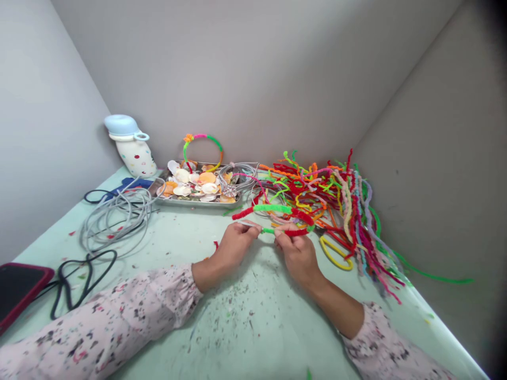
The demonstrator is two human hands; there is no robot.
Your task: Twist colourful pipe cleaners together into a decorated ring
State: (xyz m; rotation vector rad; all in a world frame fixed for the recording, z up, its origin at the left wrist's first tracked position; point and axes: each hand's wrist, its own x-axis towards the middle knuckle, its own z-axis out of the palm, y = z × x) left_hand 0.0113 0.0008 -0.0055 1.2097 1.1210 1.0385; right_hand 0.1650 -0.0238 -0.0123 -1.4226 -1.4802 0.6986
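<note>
Between my two hands is a curved, fuzzy ring of red and green pipe cleaner, with a gap at its left side. My left hand pinches a thin pale grey wire end that runs out of the near green section. Just right of it, my right hand grips the red and green near side of the ring, fingers wrapped round it. The ring is held a little above the table, and its far side stands in front of the pipe cleaner pile. My fingertips partly hide the wire.
A metal tray of seashells holds a finished-looking coloured ring. Pipe cleaners heap at right near yellow-handled scissors. Left are a wire coil, bottle, black cable and phone. Scraps speckle the table.
</note>
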